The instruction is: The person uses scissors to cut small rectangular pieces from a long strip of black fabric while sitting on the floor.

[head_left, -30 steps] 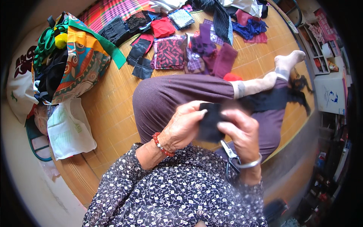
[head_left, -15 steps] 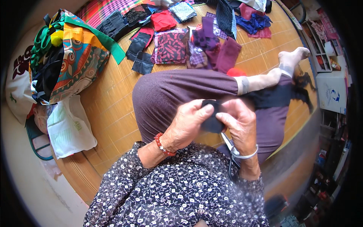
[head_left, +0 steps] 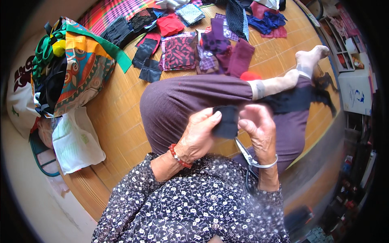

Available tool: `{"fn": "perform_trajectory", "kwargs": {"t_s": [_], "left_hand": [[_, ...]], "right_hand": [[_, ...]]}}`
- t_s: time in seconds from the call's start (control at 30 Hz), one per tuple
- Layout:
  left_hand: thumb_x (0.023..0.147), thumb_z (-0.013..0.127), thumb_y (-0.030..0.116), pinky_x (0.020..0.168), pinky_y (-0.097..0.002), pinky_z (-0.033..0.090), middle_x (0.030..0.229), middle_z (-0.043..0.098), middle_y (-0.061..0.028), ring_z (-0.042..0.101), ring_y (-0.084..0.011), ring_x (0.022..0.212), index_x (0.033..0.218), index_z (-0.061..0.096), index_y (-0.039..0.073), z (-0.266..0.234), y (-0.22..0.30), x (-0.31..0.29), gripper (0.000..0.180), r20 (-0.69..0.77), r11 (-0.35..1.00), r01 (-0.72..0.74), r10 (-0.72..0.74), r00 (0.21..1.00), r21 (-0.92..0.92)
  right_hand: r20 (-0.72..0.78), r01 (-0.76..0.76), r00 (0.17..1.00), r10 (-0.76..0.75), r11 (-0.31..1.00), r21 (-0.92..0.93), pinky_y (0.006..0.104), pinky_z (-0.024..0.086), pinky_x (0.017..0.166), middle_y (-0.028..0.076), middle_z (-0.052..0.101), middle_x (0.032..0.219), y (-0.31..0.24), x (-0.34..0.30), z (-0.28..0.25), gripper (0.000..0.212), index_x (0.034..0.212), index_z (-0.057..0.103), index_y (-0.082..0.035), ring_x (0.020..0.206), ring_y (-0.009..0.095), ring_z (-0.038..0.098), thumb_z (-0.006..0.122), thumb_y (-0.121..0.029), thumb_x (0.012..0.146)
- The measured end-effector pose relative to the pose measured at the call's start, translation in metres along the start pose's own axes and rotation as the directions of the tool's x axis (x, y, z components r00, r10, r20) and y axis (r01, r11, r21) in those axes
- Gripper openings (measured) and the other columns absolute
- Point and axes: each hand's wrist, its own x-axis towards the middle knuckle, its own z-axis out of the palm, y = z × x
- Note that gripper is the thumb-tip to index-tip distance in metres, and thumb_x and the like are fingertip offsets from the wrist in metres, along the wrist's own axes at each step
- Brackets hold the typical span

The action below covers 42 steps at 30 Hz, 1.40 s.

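My left hand (head_left: 197,131) pinches a small folded square of black cloth (head_left: 225,122) above my lap, thumb on top. My right hand (head_left: 259,126) is raised just right of the cloth, its fingers curled and smeared by motion; whether they pinch anything fine does not show. Below that hand a pair of scissors (head_left: 244,152) points up and left, its blades partly apart and its handles by my right wrist. Whether the scissors rest on my lap or hang from the hand I cannot tell. A long black cloth (head_left: 285,101) lies across my lower leg.
Folded fabric pieces in piles, among them a red-and-black patterned stack (head_left: 178,52) and maroon cloth (head_left: 241,58), cover the mat beyond my knee. A colourful bag (head_left: 87,69) stuffed with cloth stands at left, a white plastic bag (head_left: 77,141) beside it. Shelves (head_left: 344,60) line the right.
My right hand's thumb and fingers have come away from the black cloth square, moving slightly right. My left hand keeps its pinch. The view has shifted a little.
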Motion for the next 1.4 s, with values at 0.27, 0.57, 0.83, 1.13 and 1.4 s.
{"fn": "perform_trajectory", "kwargs": {"t_s": [0.27, 0.57, 0.83, 1.13, 1.4], "left_hand": [[0.096, 0.043, 0.025, 0.087, -0.027, 0.045, 0.109, 0.058, -0.0079, 0.056, -0.013, 0.097, 0.124, 0.048, -0.001, -0.002, -0.012, 0.002, 0.038, 0.092, 0.803, -0.153, 0.122, 0.988, 0.576], [0.091, 0.053, 0.016, 0.086, -0.0298, 0.046, 0.13, 0.042, -0.0176, 0.049, -0.0197, 0.111, 0.13, 0.036, -0.003, -0.019, -0.061, 0.057, 0.047, 0.021, 0.494, -0.043, 0.051, 0.998, 0.868], [0.08, 0.061, 0.007, 0.071, -0.0292, 0.047, 0.1, 0.057, -0.0146, 0.057, -0.0176, 0.081, 0.12, 0.044, 0.0, -0.027, -0.124, 0.099, 0.043, 0.082, 0.069, -0.115, 0.365, 0.927, 0.991], [0.072, 0.06, 0.0, 0.066, -0.0425, 0.044, 0.083, 0.05, -0.0165, 0.053, -0.0343, 0.072, 0.095, 0.058, 0.004, -0.025, -0.076, 0.074, 0.023, 0.502, -0.32, -0.452, 0.093, 0.86, 0.833], [0.07, 0.063, 0.003, 0.086, -0.0424, 0.035, 0.09, 0.058, -0.008, 0.051, -0.0318, 0.09, 0.079, 0.053, 0.003, 0.038, -0.029, 0.042, 0.014, 0.695, -0.414, -0.609, 0.088, 0.714, 0.677]], "right_hand": [[-0.012, -0.05, 0.999, 0.053, 0.977, 0.206, 0.0199, 0.042, 0.058, -0.005, 0.053, 0.069, 0.028, -0.013, 0.009, 0.016, 0.087, 0.063, -0.001, 0.065, 0.003, 0.047, 0.071, -0.008, 0.075], [-0.302, 0.013, 0.951, 0.062, 0.971, 0.239, 0.0181, 0.044, 0.065, -0.003, 0.061, 0.079, 0.029, -0.045, -0.069, 0.011, 0.089, 0.063, 0.001, 0.072, 0.003, 0.052, 0.065, -0.003, 0.079], [-0.274, -0.073, 0.944, 0.181, 0.929, 0.363, 0.0193, 0.045, 0.061, -0.003, 0.059, 0.077, 0.056, -0.069, -0.077, 0.01, 0.085, 0.06, 0.001, 0.068, 0.003, 0.051, 0.065, -0.007, 0.081], [-0.241, -0.003, 0.969, 0.062, 0.971, 0.239, 0.0229, 0.042, 0.056, -0.001, 0.049, 0.065, 0.065, -0.07, -0.083, 0.02, 0.077, 0.054, -0.001, 0.064, 0.004, 0.043, 0.066, -0.015, 0.082], [-0.192, -0.02, 0.979, 0.068, 0.971, 0.238, 0.0206, 0.04, 0.052, -0.004, 0.049, 0.064, 0.047, -0.071, -0.082, 0.022, 0.072, 0.052, -0.002, 0.063, 0.002, 0.043, 0.067, -0.015, 0.081]]}}
